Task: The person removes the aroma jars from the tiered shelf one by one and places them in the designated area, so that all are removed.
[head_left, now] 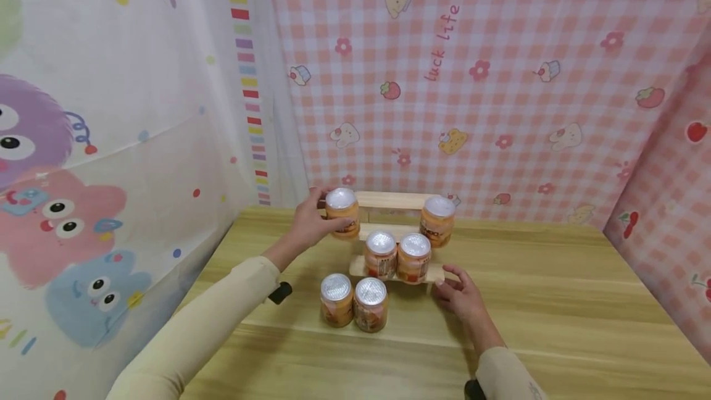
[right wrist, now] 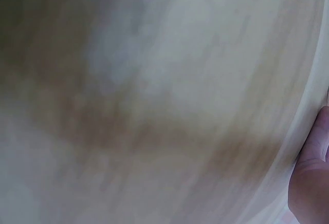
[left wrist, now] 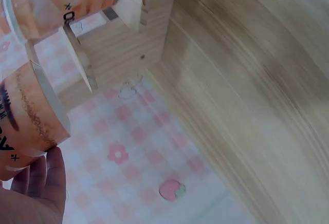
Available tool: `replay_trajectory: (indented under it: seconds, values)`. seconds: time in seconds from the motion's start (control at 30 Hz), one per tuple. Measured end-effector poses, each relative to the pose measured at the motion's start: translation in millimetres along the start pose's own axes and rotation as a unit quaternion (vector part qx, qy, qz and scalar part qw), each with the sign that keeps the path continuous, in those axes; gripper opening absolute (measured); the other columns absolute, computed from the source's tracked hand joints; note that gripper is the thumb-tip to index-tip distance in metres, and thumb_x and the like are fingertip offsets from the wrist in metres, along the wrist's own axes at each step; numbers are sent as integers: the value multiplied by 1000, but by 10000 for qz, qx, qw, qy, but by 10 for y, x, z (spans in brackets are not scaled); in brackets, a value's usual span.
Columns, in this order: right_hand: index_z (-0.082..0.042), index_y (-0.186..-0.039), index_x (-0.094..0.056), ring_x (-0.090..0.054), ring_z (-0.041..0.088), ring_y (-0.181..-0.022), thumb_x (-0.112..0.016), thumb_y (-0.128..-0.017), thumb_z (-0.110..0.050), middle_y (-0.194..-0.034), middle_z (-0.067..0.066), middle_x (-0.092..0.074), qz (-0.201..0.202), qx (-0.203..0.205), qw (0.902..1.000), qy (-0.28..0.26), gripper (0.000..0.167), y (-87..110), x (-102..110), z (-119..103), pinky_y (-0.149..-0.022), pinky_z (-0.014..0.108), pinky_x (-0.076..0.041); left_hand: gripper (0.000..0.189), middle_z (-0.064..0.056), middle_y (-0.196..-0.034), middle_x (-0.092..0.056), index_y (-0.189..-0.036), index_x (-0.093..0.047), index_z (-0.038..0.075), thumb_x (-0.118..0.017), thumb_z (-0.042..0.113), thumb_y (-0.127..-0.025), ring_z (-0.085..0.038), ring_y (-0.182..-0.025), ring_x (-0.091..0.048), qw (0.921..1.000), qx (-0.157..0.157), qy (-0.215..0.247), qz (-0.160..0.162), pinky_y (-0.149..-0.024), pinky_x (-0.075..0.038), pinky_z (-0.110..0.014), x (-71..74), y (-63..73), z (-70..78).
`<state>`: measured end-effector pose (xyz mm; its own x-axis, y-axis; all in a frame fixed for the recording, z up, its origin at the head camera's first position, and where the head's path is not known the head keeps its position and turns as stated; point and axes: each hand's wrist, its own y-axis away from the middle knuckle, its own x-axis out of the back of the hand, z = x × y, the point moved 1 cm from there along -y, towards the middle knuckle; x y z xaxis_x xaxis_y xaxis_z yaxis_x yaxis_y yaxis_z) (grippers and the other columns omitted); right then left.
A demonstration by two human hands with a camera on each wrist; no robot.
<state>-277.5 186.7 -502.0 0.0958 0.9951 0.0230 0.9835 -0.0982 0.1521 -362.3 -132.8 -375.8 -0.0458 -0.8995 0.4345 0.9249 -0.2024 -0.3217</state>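
Observation:
A stepped wooden rack (head_left: pixel 391 200) stands towards the back of the table. My left hand (head_left: pixel 312 220) grips an orange-labelled can (head_left: pixel 342 218) with a silvery lid at the rack's upper left; whether its base touches the step cannot be told. The left wrist view shows this can (left wrist: pixel 31 121) tilted in the picture, fingers along its side. My right hand (head_left: pixel 462 301) is at the right end of the lowest step, thumb against it, fingers loosely bent. Two similar cans (head_left: pixel 381 256) sit side by side on that step. Another can (head_left: pixel 437 222) stands higher up at the right.
Two more cans (head_left: pixel 337 301) stand together on the wooden table (head_left: pixel 555 301) in front of the rack's left part. A pink checked cloth (head_left: pixel 500 110) hangs behind the table. A white patterned cloth (head_left: pixel 166 159) hangs at the left.

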Motion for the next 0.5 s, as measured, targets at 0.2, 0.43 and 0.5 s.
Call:
replay_trajectory:
  seconds: [0.2, 0.43, 0.5]
  values:
    - [1, -141, -39, -63, 14, -86, -56, -100, -4, -120, 21, -59, 16, 7, 10000, -27, 44, 5, -7, -2, -76, 31, -53, 71, -16, -126, -51, -139, -45, 8, -84, 17, -80, -33, -114, -52, 9997, 203, 115, -25, -87, -51, -44, 267, 185, -41]
    - [-1, -142, -40, -63, 15, -88, -56, -100, -5, -125, 27, -57, 14, -64, 10000, -24, 44, -8, -7, -5, -78, 32, -53, 72, -16, -127, -50, -139, -43, 5, -83, 16, -81, -33, -117, -51, 9985, 496, 89, -193, -91, -50, -44, 483, 466, -156]
    - [-1, -142, -40, -63, 15, -89, -55, -101, -4, -129, 30, -54, -6, -64, 10000, 7, 44, -6, -7, -7, -79, 33, -53, 72, -16, -126, -51, -138, -43, 4, -84, 17, -80, -33, -116, -52, 9982, 561, 37, -203, -91, -50, -44, 515, 555, -214]
